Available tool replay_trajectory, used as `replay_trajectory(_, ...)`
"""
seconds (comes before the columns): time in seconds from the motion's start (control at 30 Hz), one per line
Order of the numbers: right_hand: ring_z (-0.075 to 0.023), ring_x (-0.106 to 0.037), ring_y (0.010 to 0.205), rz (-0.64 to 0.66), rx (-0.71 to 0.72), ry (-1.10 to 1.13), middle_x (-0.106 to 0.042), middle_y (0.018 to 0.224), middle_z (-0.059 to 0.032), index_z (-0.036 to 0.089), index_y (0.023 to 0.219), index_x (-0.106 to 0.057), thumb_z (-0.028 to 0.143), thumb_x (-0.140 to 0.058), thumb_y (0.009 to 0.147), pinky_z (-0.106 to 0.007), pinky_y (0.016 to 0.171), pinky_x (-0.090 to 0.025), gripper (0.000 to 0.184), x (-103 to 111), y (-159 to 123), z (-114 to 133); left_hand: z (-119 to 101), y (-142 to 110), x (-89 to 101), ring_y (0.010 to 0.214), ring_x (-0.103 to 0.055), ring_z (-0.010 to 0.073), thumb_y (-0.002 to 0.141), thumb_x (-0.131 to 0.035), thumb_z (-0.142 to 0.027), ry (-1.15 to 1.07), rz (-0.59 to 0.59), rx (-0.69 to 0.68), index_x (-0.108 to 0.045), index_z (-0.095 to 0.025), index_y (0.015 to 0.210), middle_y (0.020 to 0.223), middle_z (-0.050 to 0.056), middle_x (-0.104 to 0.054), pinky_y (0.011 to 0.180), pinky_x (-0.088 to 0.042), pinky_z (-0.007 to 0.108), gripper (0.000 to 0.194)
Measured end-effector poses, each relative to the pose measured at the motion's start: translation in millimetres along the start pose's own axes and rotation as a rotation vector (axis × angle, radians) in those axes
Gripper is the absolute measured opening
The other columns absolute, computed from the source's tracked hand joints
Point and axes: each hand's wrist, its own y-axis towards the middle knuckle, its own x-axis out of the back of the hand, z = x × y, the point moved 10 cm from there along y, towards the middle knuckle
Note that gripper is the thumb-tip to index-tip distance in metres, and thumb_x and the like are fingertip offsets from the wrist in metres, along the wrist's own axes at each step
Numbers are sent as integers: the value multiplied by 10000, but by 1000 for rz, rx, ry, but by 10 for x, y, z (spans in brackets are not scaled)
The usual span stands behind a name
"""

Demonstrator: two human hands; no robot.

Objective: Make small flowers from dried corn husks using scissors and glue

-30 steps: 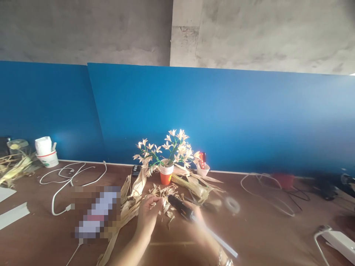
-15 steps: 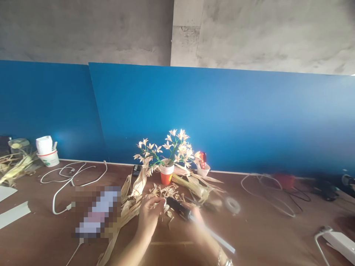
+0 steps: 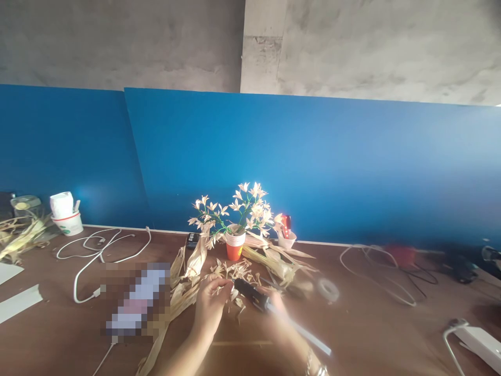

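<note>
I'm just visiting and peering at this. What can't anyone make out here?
All in the head view:
What the left hand pinches, if anything: too small, and screened by the hand itself.
How the right hand grips the black tool: blurred, and partly behind the tool.
What the pixelated patch shows: masked by coarse blocks.
The far end of the white object: cut off by the right edge.
The dark thing behind it: blurred.

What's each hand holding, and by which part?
The right hand holds the black tool near its rear end; I cannot tell whether the left hand pinches anything.
</note>
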Motion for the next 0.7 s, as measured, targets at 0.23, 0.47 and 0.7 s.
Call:
replay_trajectory(0.23,-146,-518,552,19,-64,16,-591,558,-18,163,578,-599,311,-592,709,-238,502,-407,198,-71,70,-225,12,-15,-5,745,-563,210,658,-707,-534,-1,9,13,-736,-176,669,766,41,-579,655,-437,294,360)
replay_trajectory(0.47,-153,-531,570,68,-102,33,-616,593,-31,159,600,-624,362,-596,704,-236,506,-412,229,-107,85,-269,-28,-14,-4,706,-568,201,654,-710,-555,-2,-1,-9,-736,-178,658,732,37,-591,623,-447,287,377)
replay_trajectory(0.7,-140,-510,557,33,-70,-1,-599,574,-17,159,588,-592,340,-586,728,-239,520,-402,229,-69,71,-185,-50,-15,5,704,-577,205,659,-709,-552,19,-6,-28,-738,-184,650,730,39,-603,634,-450,293,369)
